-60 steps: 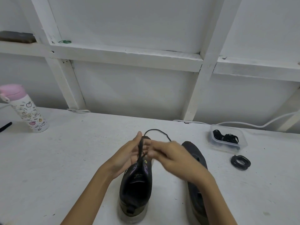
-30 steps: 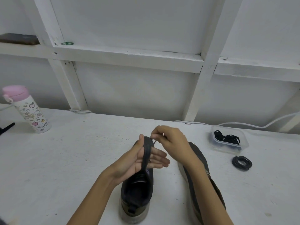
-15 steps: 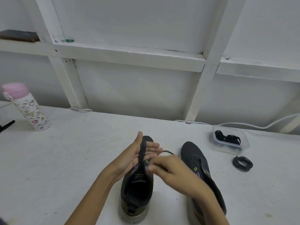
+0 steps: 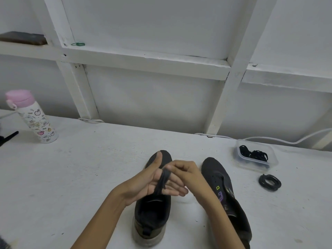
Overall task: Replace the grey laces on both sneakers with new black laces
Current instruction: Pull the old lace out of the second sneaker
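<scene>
1. Two hands meet over the left sneaker (image 4: 152, 212): left hand (image 4: 143, 182) flat, fingers (image 4: 175, 184) straight, thumb up, dark lace (image 4: 162, 180) wound round them.
2. Right hand (image 4: 186, 170) curled, pinching that lace at its far end.
3. Right sneaker (image 4: 231, 203) just right of the left one, tipped sideways.
4. Far right on the table (image 4: 71, 177): tub (image 4: 273, 162) of black laces (image 4: 255, 154), coiled lace (image 4: 269, 182) near it.
5. Far left: bottle (image 4: 34, 119).

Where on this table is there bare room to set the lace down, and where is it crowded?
Widest bare patch: table between the bottle and the left sneaker. Also the strip from the sneaker toes back to the wall. Crowded: the right, where container and coil sit beside the right sneaker; the gap between sneakers is narrow.
</scene>
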